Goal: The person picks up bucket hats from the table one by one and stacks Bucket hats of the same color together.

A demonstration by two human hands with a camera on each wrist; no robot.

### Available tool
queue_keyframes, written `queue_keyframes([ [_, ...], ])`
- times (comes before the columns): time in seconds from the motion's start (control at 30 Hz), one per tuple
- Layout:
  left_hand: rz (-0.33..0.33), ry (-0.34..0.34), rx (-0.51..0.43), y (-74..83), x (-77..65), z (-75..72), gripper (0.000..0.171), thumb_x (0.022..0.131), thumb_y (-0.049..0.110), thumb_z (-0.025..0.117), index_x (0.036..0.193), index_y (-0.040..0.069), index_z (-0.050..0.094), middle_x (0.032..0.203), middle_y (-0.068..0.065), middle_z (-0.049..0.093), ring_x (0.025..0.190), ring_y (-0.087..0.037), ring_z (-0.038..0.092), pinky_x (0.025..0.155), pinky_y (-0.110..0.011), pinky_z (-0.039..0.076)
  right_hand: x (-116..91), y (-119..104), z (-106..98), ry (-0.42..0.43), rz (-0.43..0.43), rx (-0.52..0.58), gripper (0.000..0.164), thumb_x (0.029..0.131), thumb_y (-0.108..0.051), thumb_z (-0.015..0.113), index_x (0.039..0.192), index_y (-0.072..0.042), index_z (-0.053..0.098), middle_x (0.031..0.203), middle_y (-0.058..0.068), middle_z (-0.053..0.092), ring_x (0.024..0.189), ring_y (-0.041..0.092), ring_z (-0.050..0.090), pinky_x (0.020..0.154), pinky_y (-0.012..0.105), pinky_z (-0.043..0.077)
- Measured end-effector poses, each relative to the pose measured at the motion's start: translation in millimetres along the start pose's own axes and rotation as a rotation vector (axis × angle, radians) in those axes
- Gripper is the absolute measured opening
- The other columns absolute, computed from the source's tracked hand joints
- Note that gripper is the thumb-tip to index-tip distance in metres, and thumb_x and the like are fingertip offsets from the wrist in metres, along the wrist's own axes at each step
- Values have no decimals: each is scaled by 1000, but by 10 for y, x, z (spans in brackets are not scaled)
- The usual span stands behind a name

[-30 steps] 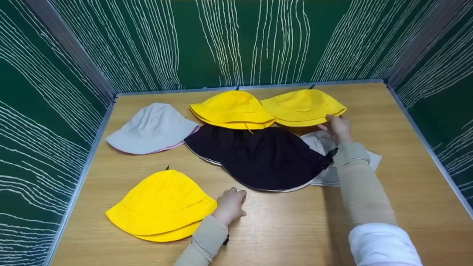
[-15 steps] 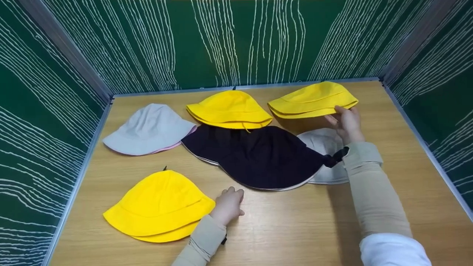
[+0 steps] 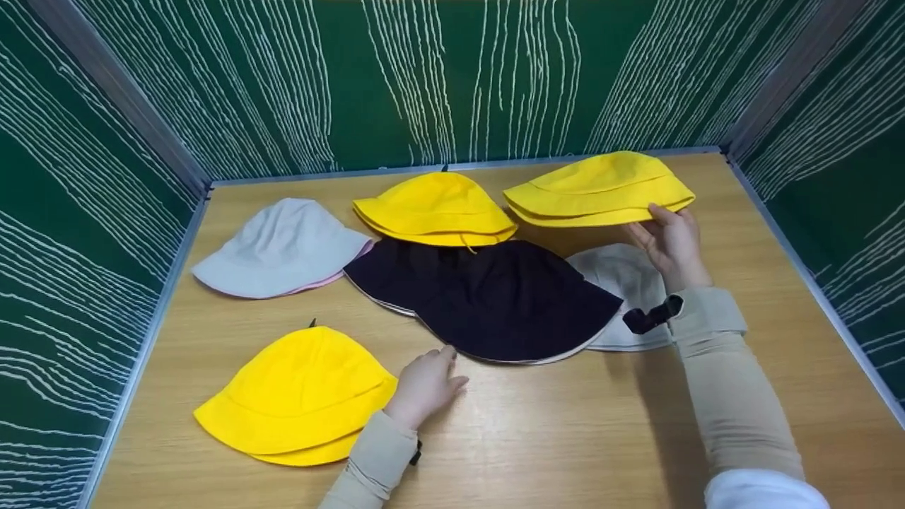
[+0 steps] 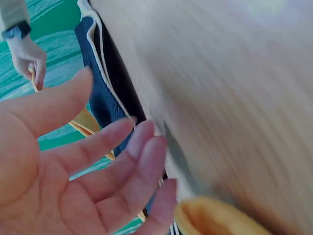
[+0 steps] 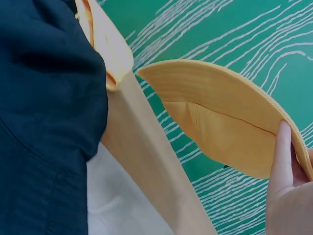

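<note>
In the head view my right hand [image 3: 675,244] holds a yellow bucket hat [image 3: 601,187] by the right end of its brim, raised at the back right. The right wrist view shows fingers [image 5: 282,156] on the brim and the hat's inner side facing the camera. My left hand [image 3: 424,385] is low over the table, its fingertips right at the front brim of a dark navy hat [image 3: 520,304]. Its fingers are spread and relaxed in the left wrist view, holding nothing. A second yellow hat [image 3: 293,403] lies just left of that hand, partly covered by its wrist.
Another yellow hat [image 3: 438,205] lies at the back middle, overlapping a second dark hat [image 3: 385,272]. A white hat with a pink edge [image 3: 283,247] lies left. A pale grey hat [image 3: 626,276] is partly under the navy one. Green panels [image 3: 481,85] enclose the wooden table [image 3: 551,431].
My right hand has lifted the yellow hat away from the back middle one, up and to the right. My left hand has shifted slightly, its fingers straightening toward the navy brim.
</note>
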State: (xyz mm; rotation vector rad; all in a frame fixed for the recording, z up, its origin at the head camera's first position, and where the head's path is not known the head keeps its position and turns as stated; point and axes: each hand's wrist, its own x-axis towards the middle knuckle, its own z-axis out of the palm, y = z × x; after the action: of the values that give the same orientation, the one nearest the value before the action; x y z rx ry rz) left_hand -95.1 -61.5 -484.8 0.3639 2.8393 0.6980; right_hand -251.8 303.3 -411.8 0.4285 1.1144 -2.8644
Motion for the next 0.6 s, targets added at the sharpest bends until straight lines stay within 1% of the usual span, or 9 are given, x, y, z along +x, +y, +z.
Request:
queue_keyframes([
  [0.07,-9,33,-57,-25,10,-47,41,88,26,66,119,3,55,94,-10,64,81,-27,62,74,-42,50,-20,41,-12,-35,2,46,42,94,1,51,132,-13,40,104,10,63,90,22,65,74,34,57],
  [0.1,-9,48,-85,-39,20,-70,43,88,26,65,122,2,54,91,-8,63,77,-24,61,72,-39,50,-31,61,-18,-53,3,70,37,94,3,51,127,-11,43,102,11,63,88,23,66,73,35,57],
  [0.17,-14,73,-151,-72,37,-106,44,89,25,64,124,1,51,86,-5,60,71,-18,55,68,-34,48,-64,103,-34,-95,8,98,28,93,4,50,119,-8,47,100,14,65,85,26,66,71,36,57],
  [0.23,-17,104,-217,-105,55,-125,44,89,22,65,124,0,51,81,-2,56,67,-13,49,65,-30,45,-111,139,-56,-146,9,93,25,94,4,48,118,-6,48,99,15,66,84,26,67,70,35,57],
  [0.3,-20,138,-283,-142,72,-130,42,88,20,65,123,0,52,81,-3,57,68,-12,49,66,-27,44,-164,173,-86,-203,15,93,24,96,3,46,118,-4,50,101,17,66,85,27,67,72,35,57],
  [0.43,-42,182,-393,-205,94,-132,39,89,16,63,121,-2,52,85,-8,59,76,-16,56,72,-28,48,-256,253,-142,-297,26,73,24,98,2,40,119,-2,52,104,17,65,88,27,67,76,35,57],
  [0.6,-91,229,-497,-267,136,-151,34,93,14,58,120,-4,52,88,-9,60,80,-19,57,77,-30,49,-346,368,-191,-396,19,-38,31,100,2,32,117,-4,57,105,13,66,92,23,67,77,32,56],
])
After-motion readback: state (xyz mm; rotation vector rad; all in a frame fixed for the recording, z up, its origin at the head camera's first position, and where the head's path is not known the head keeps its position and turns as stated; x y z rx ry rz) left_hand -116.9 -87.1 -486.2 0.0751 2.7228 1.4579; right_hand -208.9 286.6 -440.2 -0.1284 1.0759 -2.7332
